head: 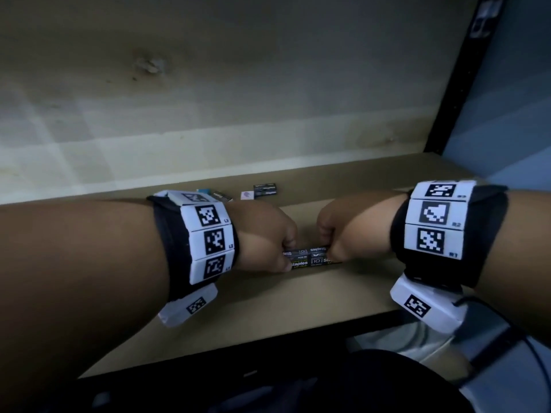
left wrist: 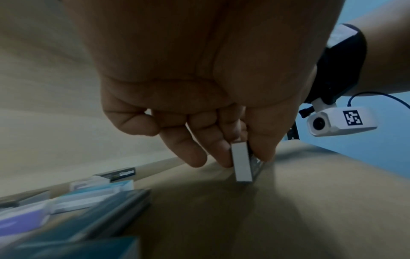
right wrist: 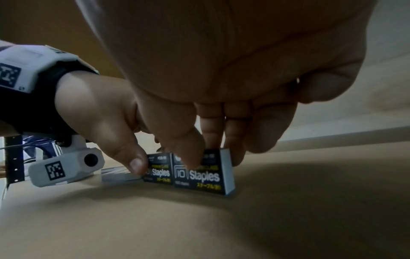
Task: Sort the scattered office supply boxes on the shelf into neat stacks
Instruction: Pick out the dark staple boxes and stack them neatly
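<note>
Two black staples boxes stand on edge, end to end, on the brown shelf board (head: 268, 308). The right box (right wrist: 199, 177) is pinched from above between the thumb and fingers of my right hand (right wrist: 213, 157). My left hand (right wrist: 137, 163) grips the left box (right wrist: 158, 172), its thumb on the printed face. From the head view both hands, left (head: 286, 259) and right (head: 331, 253), meet over the pair of boxes (head: 310, 257) at mid-shelf. The left wrist view shows my left hand (left wrist: 244, 161) pinching a box by its pale end (left wrist: 241, 163).
More small boxes lie at the back of the shelf: a black staples box (head: 265, 189), a pale one (head: 247, 195) and another dark one (head: 222, 195). Blue and white boxes (left wrist: 88, 210) lie to the left. A black metal upright (head: 456, 84) bounds the right side.
</note>
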